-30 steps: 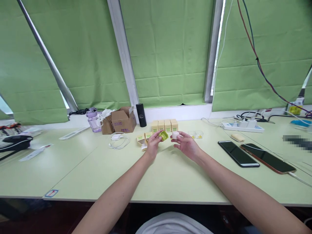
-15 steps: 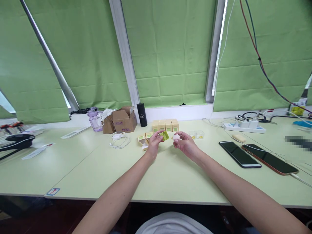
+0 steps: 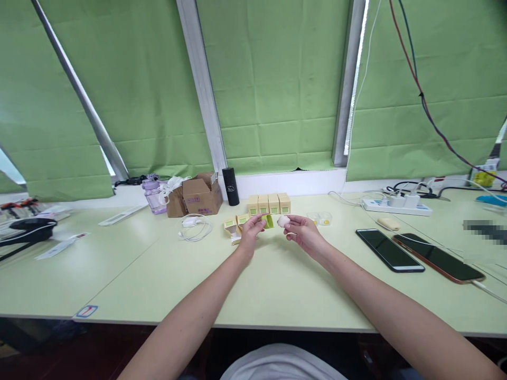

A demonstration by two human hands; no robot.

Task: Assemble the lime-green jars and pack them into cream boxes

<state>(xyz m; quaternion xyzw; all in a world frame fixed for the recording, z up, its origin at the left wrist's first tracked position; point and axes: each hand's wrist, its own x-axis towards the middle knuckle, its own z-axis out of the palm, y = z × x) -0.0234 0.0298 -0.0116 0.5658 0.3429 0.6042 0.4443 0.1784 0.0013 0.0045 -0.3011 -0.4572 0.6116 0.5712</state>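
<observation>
Held in my left hand [image 3: 252,234] is a small yellow-green cup-like container [image 3: 269,221], its opening turned toward the right. My right hand [image 3: 304,234] pinches a small whitish rounded piece [image 3: 282,221] just to the right of it, a narrow gap apart. Fingers partly hide both things, so the piece's exact kind is unclear. Beside my left hand lie small opened cardboard boxes [image 3: 230,227]. A row of several closed small boxes [image 3: 269,203] with green labels stands behind. Past my right hand sits a clear plastic tray [image 3: 325,218] with yellow bits inside.
At the back left are a brown carton [image 3: 203,196], a purple bottle [image 3: 154,196] and a black cylinder [image 3: 231,187]. A white charger [image 3: 192,222] with coiled cable lies left. Two phones [image 3: 388,250] and a power strip [image 3: 397,206] with cables are on the right.
The whitish piece has been turned in my right fingers and moved slightly up and left, nearer the green container. My left hand has barely moved; the container has turned slightly.
</observation>
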